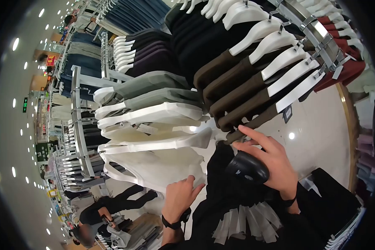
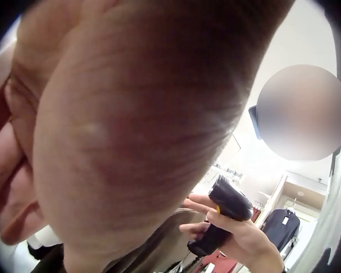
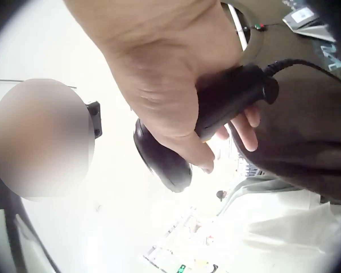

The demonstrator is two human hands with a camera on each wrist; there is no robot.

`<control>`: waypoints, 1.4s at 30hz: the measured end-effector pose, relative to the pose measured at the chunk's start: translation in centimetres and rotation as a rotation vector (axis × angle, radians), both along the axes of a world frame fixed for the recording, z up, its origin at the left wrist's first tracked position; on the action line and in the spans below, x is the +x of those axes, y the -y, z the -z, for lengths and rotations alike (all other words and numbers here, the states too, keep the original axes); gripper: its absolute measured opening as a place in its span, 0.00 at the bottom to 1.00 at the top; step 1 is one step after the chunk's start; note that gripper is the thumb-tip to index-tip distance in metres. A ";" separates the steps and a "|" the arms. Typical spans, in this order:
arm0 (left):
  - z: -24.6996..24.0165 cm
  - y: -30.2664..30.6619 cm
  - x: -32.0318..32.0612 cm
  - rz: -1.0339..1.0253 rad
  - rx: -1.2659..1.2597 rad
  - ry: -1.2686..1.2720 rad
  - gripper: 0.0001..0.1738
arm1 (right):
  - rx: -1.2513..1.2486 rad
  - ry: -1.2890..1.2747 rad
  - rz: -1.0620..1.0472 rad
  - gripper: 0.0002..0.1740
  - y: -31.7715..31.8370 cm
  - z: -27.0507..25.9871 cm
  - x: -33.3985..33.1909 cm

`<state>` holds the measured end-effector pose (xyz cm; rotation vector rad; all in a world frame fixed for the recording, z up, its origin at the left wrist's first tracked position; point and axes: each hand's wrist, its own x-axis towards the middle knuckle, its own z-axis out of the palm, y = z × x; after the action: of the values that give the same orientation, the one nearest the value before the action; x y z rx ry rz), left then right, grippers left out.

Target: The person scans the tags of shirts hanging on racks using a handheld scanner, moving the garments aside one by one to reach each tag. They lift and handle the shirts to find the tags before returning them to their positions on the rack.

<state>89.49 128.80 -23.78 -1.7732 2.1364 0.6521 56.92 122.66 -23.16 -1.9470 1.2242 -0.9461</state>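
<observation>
Black plastic scanner [image 1: 246,168], handheld, sits in the right hand [image 1: 277,164], whose fingers wrap its handle while the forefinger stretches toward the nearest brown garment [image 1: 254,118]. A cable [image 3: 307,65] leaves the handle's end. Judged rigid, light and smooth-shelled, so apt to slip in a loose grasp; best taken round the handle below the head, with the cable left slack. Left hand [image 1: 180,196], with a dark wristband [image 1: 175,223], lies against a white garment [image 1: 162,166] just beside black cloth [image 1: 221,196]. Whether it pinches the fabric or only rests on it cannot be told. The garments are judged soft and limp, easily dragged askew on their hangers. Beyond, a metal rail [image 1: 316,29] carries white hangers [image 1: 279,62] bearing the brown tops, then red ones [image 1: 346,71]. Farther racks hold grey garments [image 1: 154,81] and dark ones.
</observation>
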 end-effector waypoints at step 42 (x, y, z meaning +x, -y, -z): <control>1.4 -21.7 12.7 -0.142 -0.724 -0.728 0.14 | 0.467 0.632 0.285 0.33 -14.4 9.4 21.9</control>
<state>102.22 150.47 -25.21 -2.3136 3.0388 0.6817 78.79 137.02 -32.53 -1.0143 1.2083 -1.1708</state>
